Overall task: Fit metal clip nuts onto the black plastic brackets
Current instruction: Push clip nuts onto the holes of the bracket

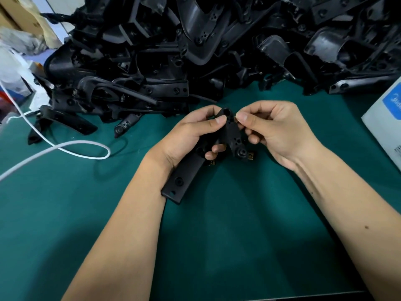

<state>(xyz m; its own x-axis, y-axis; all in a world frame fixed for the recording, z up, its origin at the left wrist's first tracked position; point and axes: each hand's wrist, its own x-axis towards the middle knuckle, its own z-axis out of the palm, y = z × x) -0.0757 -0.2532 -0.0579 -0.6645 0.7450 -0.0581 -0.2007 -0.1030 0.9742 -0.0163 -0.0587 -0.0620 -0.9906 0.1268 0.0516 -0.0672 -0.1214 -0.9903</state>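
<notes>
At mid-frame, above the green mat (217, 235), the left hand (186, 135) grips a black bracket (184, 177). The right hand (273, 131) pinches a small clip nut (235, 119) against the bracket's top edge. Two more clip nuts (251, 155) lie just below. A heap of brackets (195, 51) fills the upper frame.

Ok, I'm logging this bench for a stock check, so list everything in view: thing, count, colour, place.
held bracket: one, black, in the left hand over the mat
clip nut: one, brassy, pinched at the bracket's top edge
loose clip nuts: at least two, brassy, on the mat under the hands
bracket pile: many, black, far side of the mat
mat: one, green, covering the table
cable: one, white, left
box: one, white and blue, right edge
left hand: grips the bracket
right hand: pinches the clip nut
</notes>
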